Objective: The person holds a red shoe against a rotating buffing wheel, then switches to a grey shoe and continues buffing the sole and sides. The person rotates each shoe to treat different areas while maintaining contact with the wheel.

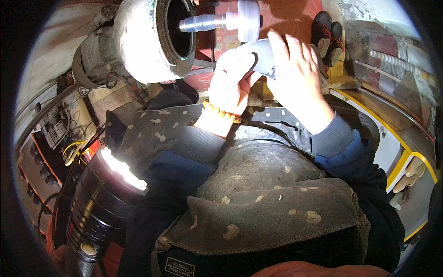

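Note:
Both my hands hold a smooth grey curved piece (263,56) whose kind I cannot make out. My left hand (230,76), with an orange bead bracelet (220,113) at its wrist, grips its left side, thumb on top. Over its right side curve the fingers of my right hand (299,76). Just beyond the piece, a pale wheel (248,22) sits on a metal spindle (205,23). Whether piece and wheel touch is unclear. The spindle comes out of a large round white housing (140,41). Strong light bleaches detail on my hands.
A spotted grey apron (272,221) covers my lap. At lower left, a large black flashlight (99,207) is lit. Electrical parts with yellow wires (76,150) lie at left. Dark shoes with red laces (328,37) and a ribbed hose (394,60) are at upper right.

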The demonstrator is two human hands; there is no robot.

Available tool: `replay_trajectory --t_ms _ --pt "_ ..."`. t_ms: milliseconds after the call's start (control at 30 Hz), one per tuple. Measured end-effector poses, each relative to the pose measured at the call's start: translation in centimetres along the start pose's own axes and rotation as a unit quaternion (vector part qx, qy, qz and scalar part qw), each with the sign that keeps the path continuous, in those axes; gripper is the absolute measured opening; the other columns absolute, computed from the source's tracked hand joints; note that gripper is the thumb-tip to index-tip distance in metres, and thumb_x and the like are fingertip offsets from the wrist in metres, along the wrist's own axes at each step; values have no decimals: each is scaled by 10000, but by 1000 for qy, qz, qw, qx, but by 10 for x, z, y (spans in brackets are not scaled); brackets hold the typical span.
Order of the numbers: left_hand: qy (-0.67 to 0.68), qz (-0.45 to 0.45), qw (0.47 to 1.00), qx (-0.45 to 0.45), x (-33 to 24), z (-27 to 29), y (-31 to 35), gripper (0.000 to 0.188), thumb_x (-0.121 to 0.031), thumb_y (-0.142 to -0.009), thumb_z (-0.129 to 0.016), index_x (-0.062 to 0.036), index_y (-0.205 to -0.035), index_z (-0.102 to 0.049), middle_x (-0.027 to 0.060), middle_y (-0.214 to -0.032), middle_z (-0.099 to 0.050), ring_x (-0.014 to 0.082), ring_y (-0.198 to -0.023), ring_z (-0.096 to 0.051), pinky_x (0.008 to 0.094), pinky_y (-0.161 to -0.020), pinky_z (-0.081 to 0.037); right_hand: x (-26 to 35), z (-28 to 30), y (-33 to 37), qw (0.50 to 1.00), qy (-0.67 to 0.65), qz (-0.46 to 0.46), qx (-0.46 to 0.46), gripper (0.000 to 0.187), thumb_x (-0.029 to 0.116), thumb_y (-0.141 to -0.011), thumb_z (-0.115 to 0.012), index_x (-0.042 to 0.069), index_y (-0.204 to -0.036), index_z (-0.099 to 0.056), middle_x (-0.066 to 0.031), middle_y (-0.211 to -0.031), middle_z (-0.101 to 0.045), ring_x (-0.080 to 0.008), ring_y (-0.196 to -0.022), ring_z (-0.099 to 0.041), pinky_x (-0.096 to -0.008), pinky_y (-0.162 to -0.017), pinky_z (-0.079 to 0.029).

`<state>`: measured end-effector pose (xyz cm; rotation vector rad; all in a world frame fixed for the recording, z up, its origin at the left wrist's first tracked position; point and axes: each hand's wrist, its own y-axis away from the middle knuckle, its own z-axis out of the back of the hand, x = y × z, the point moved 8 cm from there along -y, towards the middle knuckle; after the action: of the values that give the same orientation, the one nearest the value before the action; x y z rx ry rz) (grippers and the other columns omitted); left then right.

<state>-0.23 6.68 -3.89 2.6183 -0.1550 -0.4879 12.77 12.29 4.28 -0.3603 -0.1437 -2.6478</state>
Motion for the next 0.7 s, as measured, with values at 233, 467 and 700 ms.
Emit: replay_trajectory --t_ms 233,467,700 --pt "-24 36 999 -15 9 2 -12 276 -11 -991 -762 -22 -1259 -695 140 -1228 -739 271 -1120 -760 414 -919 -682 -17 -3 0 999 13 -29 -12 942 107 -735 -896 54 -1571 -467 -214 -1433 -576 -424 -1376 -563 -532 -1189 -435" --pt "-24 34 999 -31 6 4 -11 288 -11 -995 -752 0 -1276 -688 149 -1255 -733 273 -1131 -754 417 -932 -678 -15 -1 -4 1000 13 -28 1 937 119 -742 -903 57 -1572 -472 -218 -1471 -570 -410 -1385 -561 -520 -1214 -419" --pt "-8 -6 999 -41 -3 5 5 379 -25 -1003 -722 29 -1370 -646 188 -1332 -698 286 -1206 -724 415 -1022 -648 4 0 -5 999 14 40 -20 904 119 -743 -890 17 -1545 -484 -225 -1464 -569 -399 -1365 -569 -518 -1221 -409"
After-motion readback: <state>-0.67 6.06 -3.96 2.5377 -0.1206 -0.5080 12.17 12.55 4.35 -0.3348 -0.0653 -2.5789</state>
